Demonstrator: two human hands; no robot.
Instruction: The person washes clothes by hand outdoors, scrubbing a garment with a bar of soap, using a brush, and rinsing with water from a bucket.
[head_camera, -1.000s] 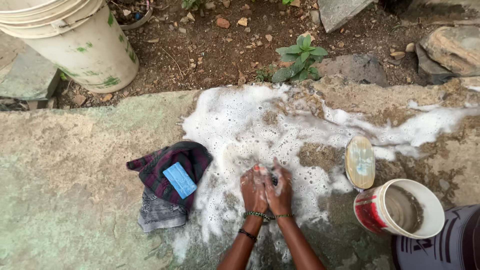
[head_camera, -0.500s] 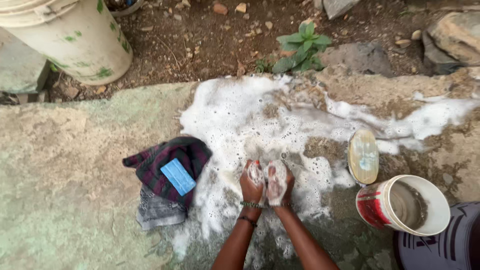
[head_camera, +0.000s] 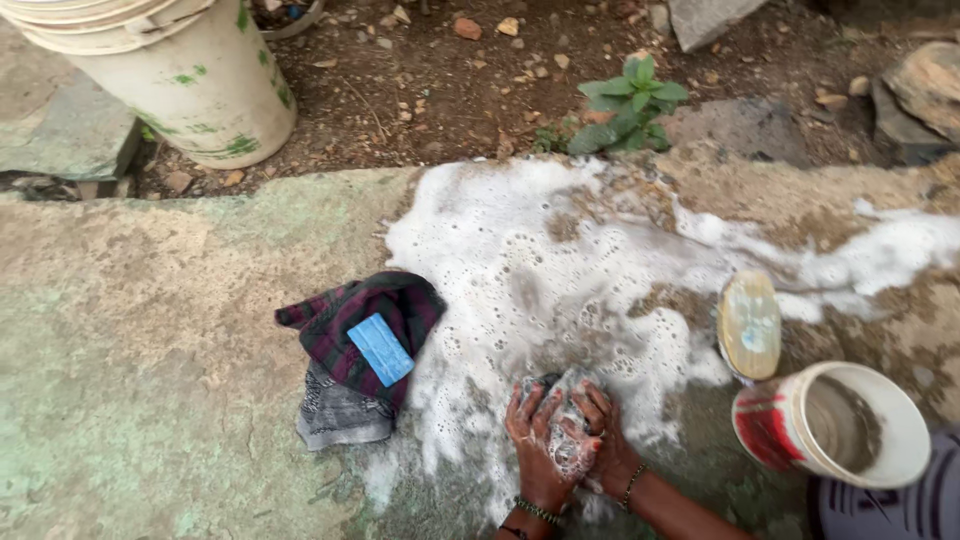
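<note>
Both hands down on the wet stone slab (head_camera: 150, 330), pressed together over one small dark, soap-covered cloth (head_camera: 560, 392). Left hand (head_camera: 535, 440) clenched on the near side of that cloth, fingers spread over it and coated in suds. Right hand (head_camera: 600, 440) gripping the same cloth from the other side, fingers laid across the left hand's, a thin bracelet at the wrist. Cloth itself mostly buried in lather, probably a small garment, though too hidden to tell its kind. Lying at the near edge of a broad patch of white foam (head_camera: 540, 250) spread over the slab. Just to the left of the hands, touching the foam's edge, a heap of dark plaid and grey clothing (head_camera: 340, 400) with a blue bar of soap (head_camera: 380, 349) resting on top. To the right, a wooden scrubbing brush (head_camera: 748, 325) lying on the slab, and just below it a small white and red bucket (head_camera: 830, 425) tipped toward the camera. Beyond the slab, bare earth with stones, a small green plant (head_camera: 625, 105), and a large white bucket (head_camera: 190, 75) with green stains at upper left.
</note>
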